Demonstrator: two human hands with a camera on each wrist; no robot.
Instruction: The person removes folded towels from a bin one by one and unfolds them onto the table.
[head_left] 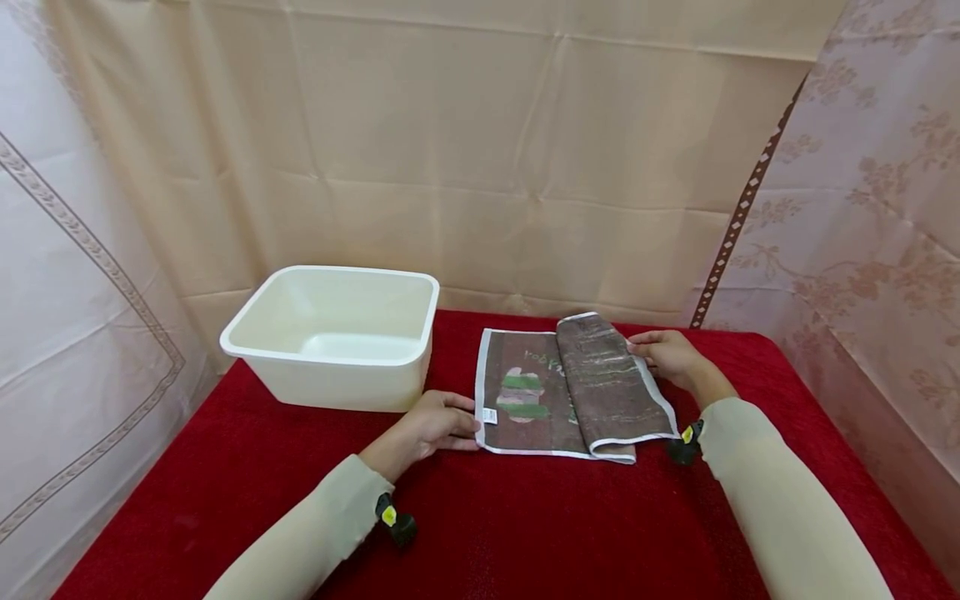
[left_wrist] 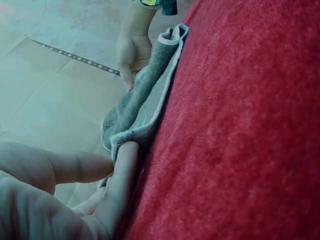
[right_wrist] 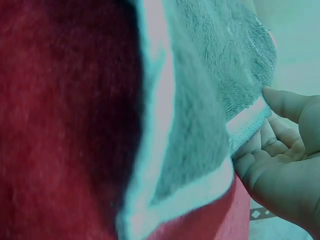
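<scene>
A brown hand towel with white edging, a pink-and-green design and a small white label lies on the red cloth. Its right part is folded over to the left, the loose flap bulging up. My left hand pinches the towel's left edge near the label, thumb and fingers at the border in the left wrist view. At the other side my right hand holds the flap's white edge, thumb on top and fingers beneath.
Left of the towel stands a cream plastic basin, behind my left hand. The red cloth covers the table. Beige curtain hangs at the back, with patterned drapes on the right and pale ones on the left.
</scene>
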